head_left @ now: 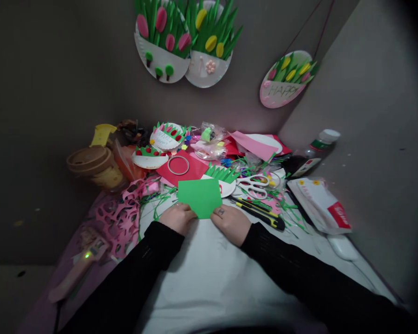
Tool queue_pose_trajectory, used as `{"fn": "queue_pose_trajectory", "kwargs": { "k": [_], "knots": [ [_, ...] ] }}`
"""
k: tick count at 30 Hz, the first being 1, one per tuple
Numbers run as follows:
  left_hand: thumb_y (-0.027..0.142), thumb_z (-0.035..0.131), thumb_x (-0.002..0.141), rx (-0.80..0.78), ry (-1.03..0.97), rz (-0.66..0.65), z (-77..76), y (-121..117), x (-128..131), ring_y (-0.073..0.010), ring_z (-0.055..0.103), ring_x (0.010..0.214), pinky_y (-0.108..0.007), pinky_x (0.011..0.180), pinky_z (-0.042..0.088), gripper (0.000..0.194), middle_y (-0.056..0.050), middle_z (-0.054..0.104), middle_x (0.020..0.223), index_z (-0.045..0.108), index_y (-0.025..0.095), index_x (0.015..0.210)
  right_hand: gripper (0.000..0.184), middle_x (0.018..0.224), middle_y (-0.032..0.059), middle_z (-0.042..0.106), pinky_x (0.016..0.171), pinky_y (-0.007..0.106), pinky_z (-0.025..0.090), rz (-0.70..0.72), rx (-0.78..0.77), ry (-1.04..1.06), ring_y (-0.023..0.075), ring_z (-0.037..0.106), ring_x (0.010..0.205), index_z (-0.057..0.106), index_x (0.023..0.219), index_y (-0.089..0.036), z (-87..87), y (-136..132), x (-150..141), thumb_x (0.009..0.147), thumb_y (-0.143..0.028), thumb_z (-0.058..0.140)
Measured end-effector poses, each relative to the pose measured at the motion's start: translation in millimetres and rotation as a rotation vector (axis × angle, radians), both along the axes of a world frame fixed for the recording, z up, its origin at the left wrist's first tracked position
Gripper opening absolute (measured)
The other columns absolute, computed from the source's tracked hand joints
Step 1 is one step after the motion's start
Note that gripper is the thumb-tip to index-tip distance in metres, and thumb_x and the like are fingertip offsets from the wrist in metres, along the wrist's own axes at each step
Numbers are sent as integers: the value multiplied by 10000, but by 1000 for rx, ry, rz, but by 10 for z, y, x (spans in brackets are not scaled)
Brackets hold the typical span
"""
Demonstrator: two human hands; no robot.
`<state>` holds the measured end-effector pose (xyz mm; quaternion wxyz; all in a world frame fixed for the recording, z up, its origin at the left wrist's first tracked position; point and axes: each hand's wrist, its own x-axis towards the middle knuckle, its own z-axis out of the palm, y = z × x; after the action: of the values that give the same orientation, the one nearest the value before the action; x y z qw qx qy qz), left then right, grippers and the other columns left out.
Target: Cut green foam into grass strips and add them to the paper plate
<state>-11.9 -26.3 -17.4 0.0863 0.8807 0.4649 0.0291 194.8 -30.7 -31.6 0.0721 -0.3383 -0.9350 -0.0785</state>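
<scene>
A green sheet of paper [199, 197] is held at its two lower corners, tilted up above the white table cover. My left hand [179, 217] pinches the lower left corner between thumb and fingers. At the lower right corner, my right hand [231, 223] has its fingers closed on the same sheet. Just behind the paper lies a white paper-plate piece with green paper grass [223, 174]. White-handled scissors [254, 185] rest to the right of it, with a black and yellow utility knife [261, 214] near my right hand.
Red paper [195, 168] bears a roll of tape [178, 165]. Pink paper scraps [118, 218] and a glue gun [80, 269] with a green light lie left. A lidded cup [97, 167] stands behind them. At right are a dark bottle [313, 153] and a white packet [320, 206].
</scene>
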Motion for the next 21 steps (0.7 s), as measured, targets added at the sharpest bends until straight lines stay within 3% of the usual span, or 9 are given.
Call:
{"fn": "queue_pose_trajectory", "kwargs": {
  "k": [8, 13, 21],
  "knots": [
    [270, 424, 870, 76, 55, -13, -64, -1, 90, -201, 575, 814, -311, 715, 446, 246, -62, 631, 813, 652, 182, 835, 142, 781, 77, 596, 624, 292, 365, 5, -44, -4, 191, 493, 742, 598, 813, -139, -23, 37, 27, 859, -103, 469],
    [246, 360, 890, 69, 117, 18, -62, 4, 160, -209, 576, 818, -329, 749, 441, 284, -82, 623, 824, 622, 145, 843, 129, 801, 79, 578, 745, 300, 382, -61, -148, 195, 195, 488, 833, 591, 799, -140, -63, 90, -9, 858, -165, 479],
    [249, 394, 854, -97, 92, 225, 72, 90, -3, -197, 596, 813, -302, 742, 433, 271, -92, 648, 833, 641, 143, 816, 158, 751, 35, 592, 712, 263, 364, -290, -283, 312, 163, 512, 784, 604, 753, -168, -73, 150, 23, 843, -161, 474]
  ]
}}
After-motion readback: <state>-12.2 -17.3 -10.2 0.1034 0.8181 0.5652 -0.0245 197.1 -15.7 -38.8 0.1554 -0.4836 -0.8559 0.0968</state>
